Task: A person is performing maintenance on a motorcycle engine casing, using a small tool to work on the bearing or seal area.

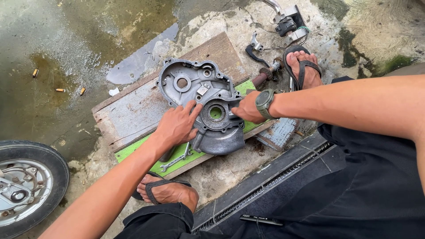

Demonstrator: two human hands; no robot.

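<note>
From the head camera we look down on a grey cast-metal engine cover (pixel 204 102) lying inner face up on a weathered wooden board (pixel 133 110) set on the wet concrete floor (pixel 66 53). Its long axis runs from the upper left down to the lower right, and its round bearing bore (pixel 216 113) sits between our two hands. Our left hand (pixel 177 126) rests flat on the cover's left flank, fingers (pixel 191 108) spread apart and pressing rather than gripping, their tips just left of the bore. Our right hand (pixel 246 109), the one with the wristwatch (pixel 264 103), touches the cover's right edge; its fingers are curled under and hidden, so we cannot tell whether they pinch anything. Both hands are equally close to the bore. A small open-ended spanner (pixel 175 160) lies on the green plank (pixel 146 148) just below our left hand.
</note>
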